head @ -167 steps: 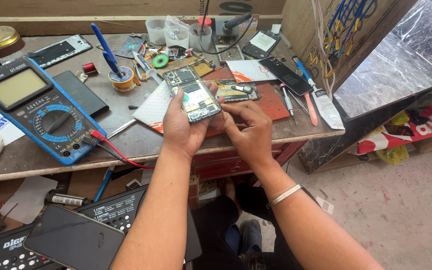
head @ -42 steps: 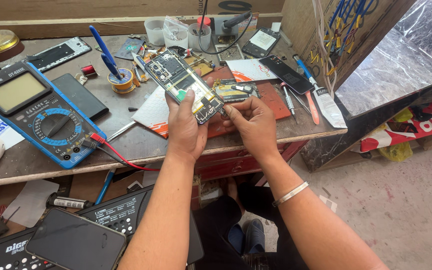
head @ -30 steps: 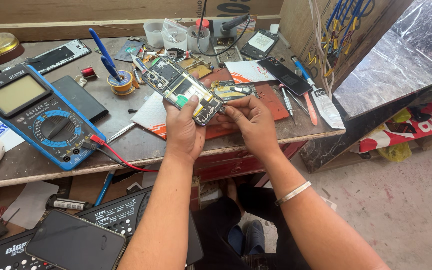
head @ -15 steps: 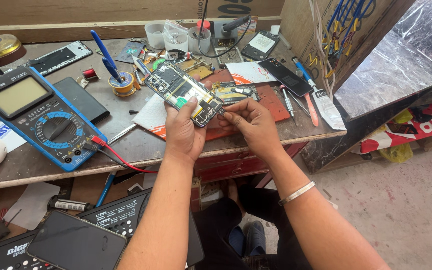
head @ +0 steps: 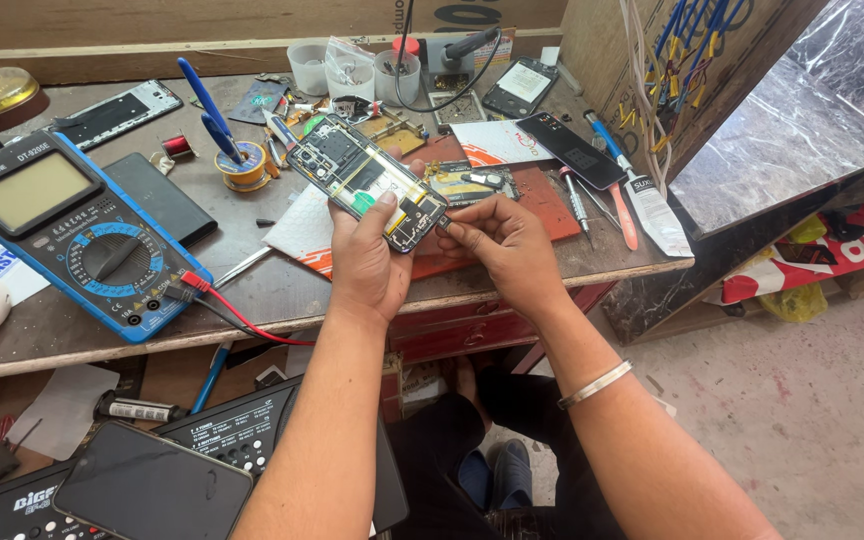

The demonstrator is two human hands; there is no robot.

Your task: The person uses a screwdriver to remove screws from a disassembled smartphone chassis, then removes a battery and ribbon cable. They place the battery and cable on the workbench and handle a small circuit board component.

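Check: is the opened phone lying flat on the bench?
No, the left hand holds the phone tilted above the bench, with the right hand at its lower end.

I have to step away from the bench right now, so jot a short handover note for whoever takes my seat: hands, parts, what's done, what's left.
Left hand: holds the opened phone tilted above the bench edge, back cover off, boards exposed.
Right hand: fingertips pinch at the phone's lower end, on a small part too small to tell.
Nearby: red mat under the work, blue multimeter to the left with its red lead plugged in, screwdriver and a white tube to the right.
Done: phone is open.
Left: the lower-end part is in hand; the phone is not yet closed.
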